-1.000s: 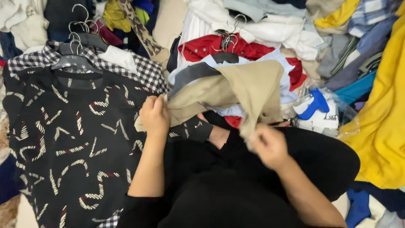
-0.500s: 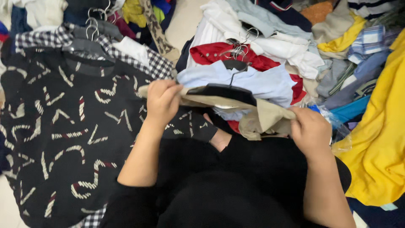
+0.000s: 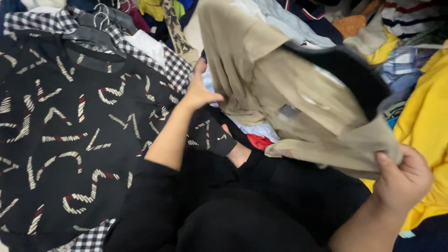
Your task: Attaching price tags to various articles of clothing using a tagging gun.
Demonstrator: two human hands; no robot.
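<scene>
- the left hand (image 3: 201, 93) is raised from a bent forearm, its thumb and fingers pinching one side of the beige garment (image 3: 280, 88), in the middle of the view.
- the right hand (image 3: 402, 179) is lower, near the right edge, with fingers curled closed on the garment's lower corner, so the cloth hangs stretched and tilted between both hands.
- there is little free room: the black patterned sweater (image 3: 70, 140) lies on the left, the yellow cloth (image 3: 427, 121) lies on the right, and a pile of clothes is behind.
</scene>
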